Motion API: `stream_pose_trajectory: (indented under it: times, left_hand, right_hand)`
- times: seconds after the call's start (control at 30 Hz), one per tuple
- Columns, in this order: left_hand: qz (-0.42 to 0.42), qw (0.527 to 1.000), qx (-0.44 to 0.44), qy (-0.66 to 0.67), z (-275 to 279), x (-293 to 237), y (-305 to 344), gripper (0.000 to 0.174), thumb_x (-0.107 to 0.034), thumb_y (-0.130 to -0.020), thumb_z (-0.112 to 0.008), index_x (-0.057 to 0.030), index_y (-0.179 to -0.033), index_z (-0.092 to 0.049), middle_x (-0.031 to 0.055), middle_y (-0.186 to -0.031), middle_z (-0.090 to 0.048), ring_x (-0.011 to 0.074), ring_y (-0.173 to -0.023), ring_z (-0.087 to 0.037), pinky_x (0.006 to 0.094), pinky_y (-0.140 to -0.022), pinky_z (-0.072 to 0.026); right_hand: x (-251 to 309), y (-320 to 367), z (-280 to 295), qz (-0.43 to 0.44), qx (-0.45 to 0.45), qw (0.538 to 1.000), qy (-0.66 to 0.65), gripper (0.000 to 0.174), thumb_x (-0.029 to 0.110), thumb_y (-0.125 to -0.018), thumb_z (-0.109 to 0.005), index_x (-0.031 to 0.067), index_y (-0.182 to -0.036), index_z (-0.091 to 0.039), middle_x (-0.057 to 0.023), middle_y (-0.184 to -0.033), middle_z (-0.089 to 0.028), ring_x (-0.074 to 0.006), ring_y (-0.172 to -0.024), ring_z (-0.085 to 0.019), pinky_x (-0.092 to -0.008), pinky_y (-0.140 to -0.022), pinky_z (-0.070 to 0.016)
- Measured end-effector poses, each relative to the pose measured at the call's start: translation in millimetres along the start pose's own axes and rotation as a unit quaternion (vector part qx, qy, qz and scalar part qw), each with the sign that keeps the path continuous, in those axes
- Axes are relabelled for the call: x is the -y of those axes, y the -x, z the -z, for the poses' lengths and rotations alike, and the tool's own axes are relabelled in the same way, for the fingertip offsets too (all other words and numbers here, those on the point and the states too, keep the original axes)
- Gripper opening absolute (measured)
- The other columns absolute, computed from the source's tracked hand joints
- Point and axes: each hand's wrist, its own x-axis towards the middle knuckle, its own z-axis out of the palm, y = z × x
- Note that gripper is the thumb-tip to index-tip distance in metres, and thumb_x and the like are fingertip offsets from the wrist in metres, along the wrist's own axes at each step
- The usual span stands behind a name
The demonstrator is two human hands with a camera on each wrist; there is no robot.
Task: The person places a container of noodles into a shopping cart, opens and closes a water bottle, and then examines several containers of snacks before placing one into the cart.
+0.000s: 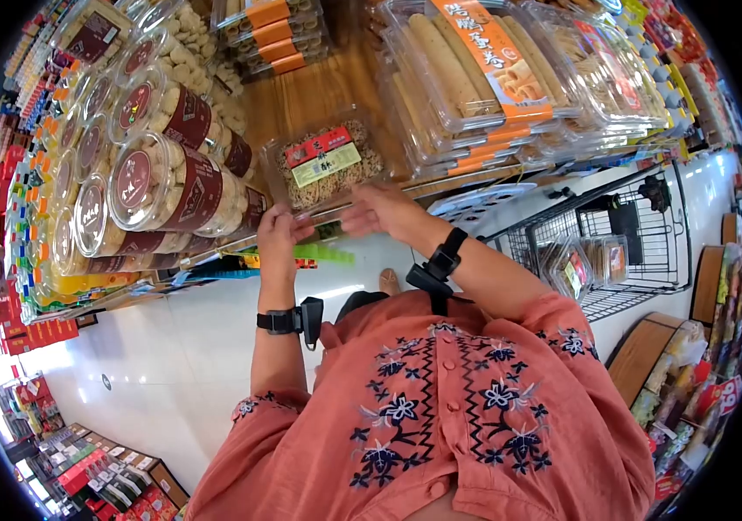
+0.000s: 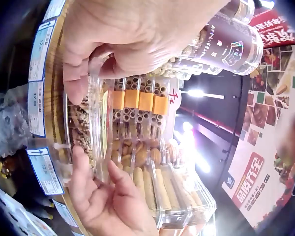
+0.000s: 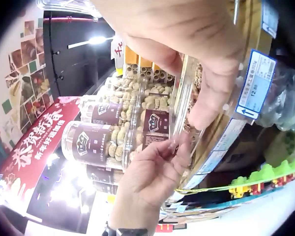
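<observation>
A clear plastic box of grainy brown snacks (image 1: pixel 323 165) with a red and yellow-green label lies at the front edge of a wooden shelf (image 1: pixel 301 100). My left hand (image 1: pixel 280 236) grips its near left corner, thumb and fingers on either side, as the left wrist view shows. At the near right corner, my right hand (image 1: pixel 385 211) holds the box between thumb and fingers. In the right wrist view, the right fingers (image 3: pixel 214 93) reach down over the front side and the left hand (image 3: pixel 155 169) pinches the other end.
Round tubs of pale snacks (image 1: pixel 158 187) are stacked to the left. Boxes of egg rolls (image 1: pixel 475 69) rise in a pile to the right, and smaller boxed rolls (image 1: pixel 271 35) stand behind. Price tags (image 3: pixel 255 86) line the shelf edge. A wire shopping cart (image 1: pixel 623 252) holding clear boxes stands at right.
</observation>
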Motion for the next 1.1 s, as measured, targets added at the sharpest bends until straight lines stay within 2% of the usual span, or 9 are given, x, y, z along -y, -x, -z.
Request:
stream_pose_trajectory:
  times: [0.07,0.17,0.27,0.47,0.7,0.97,1.0,1.07,1.1]
  left_hand:
    - [0.013,1.0,-0.012,-0.02,5,7,-3,0.023,-0.013,-0.098,-0.053,0.0018,-0.115,-0.056,0.0106,-0.104,-0.06,0.0216,-0.092,-0.067,0.0325,-0.07,-0.0598]
    - [0.024,0.997,-0.017,-0.073,5,9,1,0.035,-0.012,-0.099,-0.052,0.0059,-0.129,-0.05,0.0125,-0.109,-0.06,0.0213,-0.089,-0.067,0.0321,-0.067,-0.059]
    - [-0.028,0.987,-0.048,-0.15,-1,11,-1,0.042,-0.012,-0.1,-0.05,0.0063,-0.138,-0.045,0.0128,-0.113,-0.06,0.0174,-0.084,-0.066,0.029,-0.061,-0.0572]
    - [-0.09,0.974,-0.016,-0.208,4,18,-12,0.05,-0.011,-0.1,-0.045,0.0026,-0.148,-0.037,0.0122,-0.115,-0.06,0.0145,-0.079,-0.065,0.0259,-0.056,-0.0545]
    - [-0.115,0.952,-0.058,-0.279,0,18,-13,0.047,-0.012,-0.101,-0.044,0.0017,-0.146,-0.042,0.0136,-0.117,-0.058,0.0126,-0.067,-0.062,0.0257,-0.049,-0.0493]
    - [-0.106,0.946,-0.081,-0.295,-6,9,0,0.043,-0.017,-0.102,-0.048,0.0003,-0.142,-0.049,0.017,-0.124,-0.057,0.0146,-0.064,-0.063,0.0281,-0.053,-0.0508]
    - [-0.228,0.889,-0.109,-0.383,-2,12,-1,0.041,-0.017,-0.102,-0.048,0.0009,-0.139,-0.051,0.0163,-0.121,-0.059,0.0144,-0.065,-0.063,0.0282,-0.055,-0.0513]
    - [-0.453,0.706,-0.154,-0.523,7,20,-6,0.037,-0.017,-0.102,-0.05,0.0021,-0.133,-0.055,0.015,-0.114,-0.062,0.0142,-0.065,-0.062,0.0285,-0.058,-0.0523]
    - [-0.379,0.788,-0.117,-0.472,0,15,3,0.036,-0.02,-0.102,-0.052,0.0015,-0.131,-0.056,0.0125,-0.108,-0.064,0.0129,-0.064,-0.061,0.0275,-0.056,-0.0509]
  right_hand:
    - [0,9,9,-0.02,-0.001,0.999,0.027,0.038,0.033,-0.098,-0.06,-0.0017,-0.112,-0.053,-0.0226,-0.103,-0.067,-0.0336,-0.087,-0.072,-0.0451,-0.074,-0.062]
    - [1,18,33,-0.012,0.004,0.999,0.043,0.033,0.03,-0.1,-0.059,0.0004,-0.114,-0.053,-0.0205,-0.103,-0.068,-0.0322,-0.087,-0.072,-0.0438,-0.071,-0.0618]
    - [7,30,41,0.018,-0.033,0.997,0.068,0.03,0.026,-0.1,-0.058,0.002,-0.117,-0.052,-0.019,-0.103,-0.067,-0.0305,-0.085,-0.072,-0.0429,-0.069,-0.0615]
    - [4,42,41,0.053,-0.059,0.994,0.078,0.034,0.022,-0.1,-0.055,0.0032,-0.128,-0.047,-0.0173,-0.107,-0.066,-0.0273,-0.086,-0.071,-0.0402,-0.07,-0.0604]
    - [5,55,46,0.04,-0.009,0.996,0.08,0.038,0.021,-0.1,-0.055,0.0033,-0.132,-0.046,-0.0172,-0.109,-0.068,-0.0252,-0.088,-0.07,-0.0387,-0.073,-0.0595]
    - [-1,68,64,0.034,0.014,0.996,0.079,0.034,0.028,-0.1,-0.059,0.0027,-0.122,-0.054,-0.0156,-0.107,-0.067,-0.026,-0.088,-0.07,-0.039,-0.074,-0.0597]
    - [-1,70,68,0.032,0.015,0.996,0.077,0.033,0.027,-0.1,-0.059,0.0024,-0.122,-0.055,-0.0155,-0.107,-0.067,-0.0261,-0.088,-0.07,-0.0389,-0.074,-0.0598]
    - [-1,80,76,0.042,0.0,0.997,0.062,0.032,0.027,-0.099,-0.06,0.0026,-0.12,-0.056,-0.0151,-0.106,-0.068,-0.026,-0.088,-0.07,-0.0393,-0.074,-0.0599]
    - [-1,85,80,0.047,-0.007,0.997,0.053,0.032,0.027,-0.099,-0.06,0.0027,-0.119,-0.057,-0.0148,-0.105,-0.068,-0.0259,-0.088,-0.07,-0.0395,-0.074,-0.0599]
